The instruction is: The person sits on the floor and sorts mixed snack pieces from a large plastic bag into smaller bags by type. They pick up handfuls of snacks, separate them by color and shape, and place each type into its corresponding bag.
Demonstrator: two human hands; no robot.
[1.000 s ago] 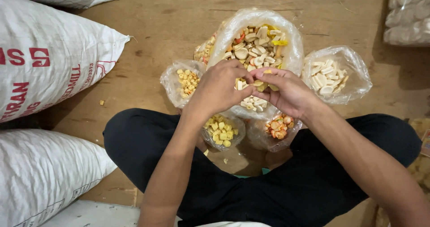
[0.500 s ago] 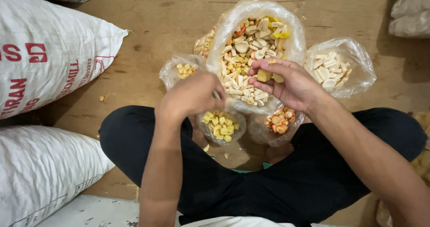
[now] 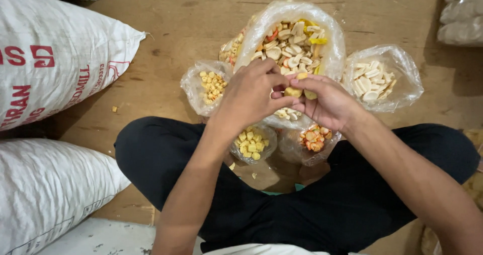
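I sit cross-legged on the floor with both hands meeting over a large clear bag of mixed snack pieces (image 3: pixel 292 38). My right hand (image 3: pixel 329 106) is cupped palm up and holds a few yellow snack pieces (image 3: pixel 294 91). My left hand (image 3: pixel 249 96) lies back up just to its left, with curled fingertips touching those pieces; whether it grips one is hidden. Below the hands lie a small bag of yellow pieces (image 3: pixel 251 144) and a small bag of orange pieces (image 3: pixel 312 140).
More small clear bags flank the big one: yellow pieces (image 3: pixel 211 86) on the left, white pieces (image 3: pixel 375 79) on the right, another (image 3: pixel 230 48) behind. Two big white woven sacks (image 3: pixel 50 58) (image 3: pixel 45 194) lie to my left. White bags (image 3: pixel 460 13) sit at the top right.
Half a second ago my left hand had dropped toward the near bag of yellow pieces. It has come back up to my right palm, which stayed over the big bag.
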